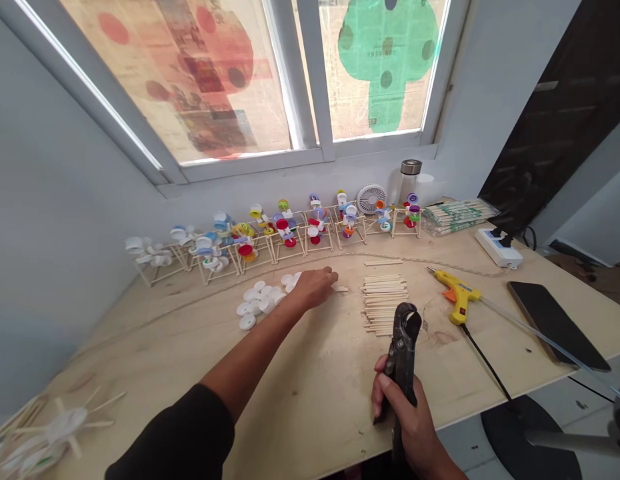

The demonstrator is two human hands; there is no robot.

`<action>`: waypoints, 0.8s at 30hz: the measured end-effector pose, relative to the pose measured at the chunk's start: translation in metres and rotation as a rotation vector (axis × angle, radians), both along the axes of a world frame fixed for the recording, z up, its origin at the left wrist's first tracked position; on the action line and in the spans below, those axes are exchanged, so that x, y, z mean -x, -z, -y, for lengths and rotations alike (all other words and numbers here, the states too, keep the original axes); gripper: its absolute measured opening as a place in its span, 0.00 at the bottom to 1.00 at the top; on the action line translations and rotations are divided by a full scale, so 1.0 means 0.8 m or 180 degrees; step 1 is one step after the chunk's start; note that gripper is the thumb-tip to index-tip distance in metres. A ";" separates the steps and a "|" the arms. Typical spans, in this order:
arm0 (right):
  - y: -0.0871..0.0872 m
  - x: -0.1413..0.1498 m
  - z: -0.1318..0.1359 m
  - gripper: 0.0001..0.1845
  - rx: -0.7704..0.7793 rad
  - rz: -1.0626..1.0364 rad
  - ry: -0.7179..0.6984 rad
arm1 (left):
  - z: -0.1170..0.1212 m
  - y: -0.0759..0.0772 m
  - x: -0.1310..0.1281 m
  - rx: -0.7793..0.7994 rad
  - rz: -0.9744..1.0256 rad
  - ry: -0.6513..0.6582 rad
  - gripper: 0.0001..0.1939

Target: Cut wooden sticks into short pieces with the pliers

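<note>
**Q:** What does the right hand show?

**A:** Right hand (407,407), lower centre: fingers closed firmly around the handles of black cutters (403,347). The tool is held upright with its jaws uppermost, above a wooden table (310,407).

**Q:** And the left hand?

**A:** Left hand (313,288), centre: open and palm down, fingers together and extended. It lies over the edge of a loose heap of white bottle caps (255,305); contact with them cannot be determined.

**Q:** What surrounds them?

**A:** Right of centre, a stack of wooden sticks (385,303), then a yellow glue gun (455,293) and a black phone (555,325). Along the wall stands a row of stick frames (275,233) bearing coloured caps.
</note>
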State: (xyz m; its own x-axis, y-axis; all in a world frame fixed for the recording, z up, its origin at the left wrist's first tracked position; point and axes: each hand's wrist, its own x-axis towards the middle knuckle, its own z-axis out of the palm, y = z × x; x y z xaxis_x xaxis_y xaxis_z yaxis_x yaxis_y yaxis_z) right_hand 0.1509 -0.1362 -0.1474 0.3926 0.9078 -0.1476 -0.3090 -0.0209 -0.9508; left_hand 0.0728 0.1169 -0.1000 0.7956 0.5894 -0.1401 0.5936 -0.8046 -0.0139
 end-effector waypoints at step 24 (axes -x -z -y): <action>-0.001 0.000 0.000 0.14 -0.0016 0.0053 0.0009 | 0.018 0.024 -0.005 0.0146 0.0153 0.0120 0.10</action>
State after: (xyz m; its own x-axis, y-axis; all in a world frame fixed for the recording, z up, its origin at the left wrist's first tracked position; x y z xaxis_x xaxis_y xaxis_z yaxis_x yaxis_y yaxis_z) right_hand 0.1509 -0.1364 -0.1469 0.3976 0.9074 -0.1365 -0.2932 -0.0154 -0.9559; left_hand 0.0771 0.1025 -0.1195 0.8235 0.5528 -0.1275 0.5621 -0.8255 0.0513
